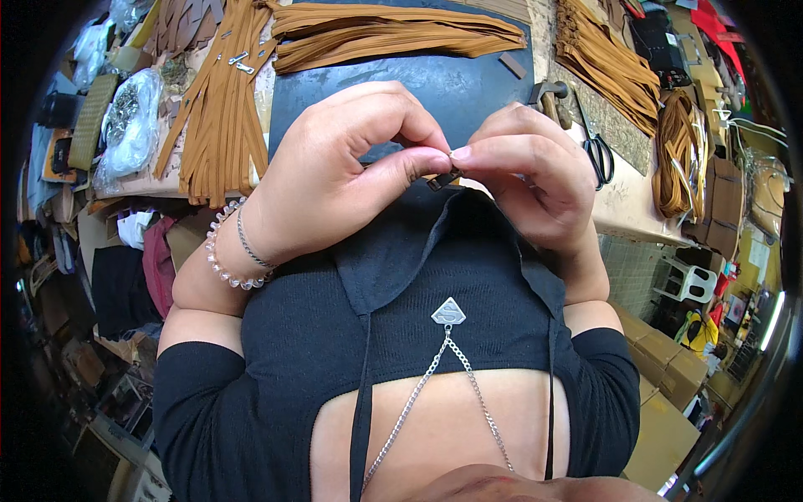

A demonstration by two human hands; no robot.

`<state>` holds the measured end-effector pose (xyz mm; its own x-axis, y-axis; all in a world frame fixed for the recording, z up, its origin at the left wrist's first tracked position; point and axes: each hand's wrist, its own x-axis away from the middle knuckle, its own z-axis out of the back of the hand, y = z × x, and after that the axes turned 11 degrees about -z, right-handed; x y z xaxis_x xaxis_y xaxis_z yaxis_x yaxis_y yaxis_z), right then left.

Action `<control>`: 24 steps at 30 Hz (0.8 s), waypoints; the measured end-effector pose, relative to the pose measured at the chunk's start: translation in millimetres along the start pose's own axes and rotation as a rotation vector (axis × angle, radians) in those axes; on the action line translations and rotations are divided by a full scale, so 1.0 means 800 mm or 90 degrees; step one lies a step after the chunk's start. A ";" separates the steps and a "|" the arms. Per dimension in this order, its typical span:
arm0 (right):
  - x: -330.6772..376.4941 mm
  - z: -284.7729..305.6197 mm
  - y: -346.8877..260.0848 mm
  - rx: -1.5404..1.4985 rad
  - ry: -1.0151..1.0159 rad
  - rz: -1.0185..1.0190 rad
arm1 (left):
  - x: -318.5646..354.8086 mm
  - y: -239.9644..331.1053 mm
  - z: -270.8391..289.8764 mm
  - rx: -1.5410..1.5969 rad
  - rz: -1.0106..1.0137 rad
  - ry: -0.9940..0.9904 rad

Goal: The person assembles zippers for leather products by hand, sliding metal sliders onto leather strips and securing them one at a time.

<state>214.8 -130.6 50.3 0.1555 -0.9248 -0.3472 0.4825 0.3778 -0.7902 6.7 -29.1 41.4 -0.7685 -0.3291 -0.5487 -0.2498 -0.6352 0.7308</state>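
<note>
Pinching together above the table's near edge (623, 222), the left hand (335, 180) and right hand (527, 171) close fingertips on a small dark metal clip (443, 178), just below the open dark mat (452, 84). Tan straps (393, 33) lie at twelve o'clock, scissors (595, 142) at three o'clock, clear of both hands.

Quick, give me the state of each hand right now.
Left hand: closed, pinching a small dark metal piece at its fingertips.
Right hand: closed, pinching the same piece from the other side.
</note>
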 end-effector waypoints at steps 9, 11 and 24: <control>0.003 -0.029 -0.003 -0.118 0.094 -0.111 | 0.002 0.001 -0.002 0.044 0.064 0.043; 0.003 -0.027 -0.004 -0.132 0.080 -0.132 | 0.004 0.001 -0.001 0.044 0.055 0.042; 0.004 -0.025 -0.002 -0.283 0.028 -0.262 | 0.010 -0.007 -0.006 0.126 0.098 0.048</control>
<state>197.7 -133.2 40.2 -0.0082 -0.9998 0.0179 0.0874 -0.0186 -0.9960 5.0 -31.9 31.0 -0.7620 -0.4673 -0.4484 -0.2492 -0.4275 0.8690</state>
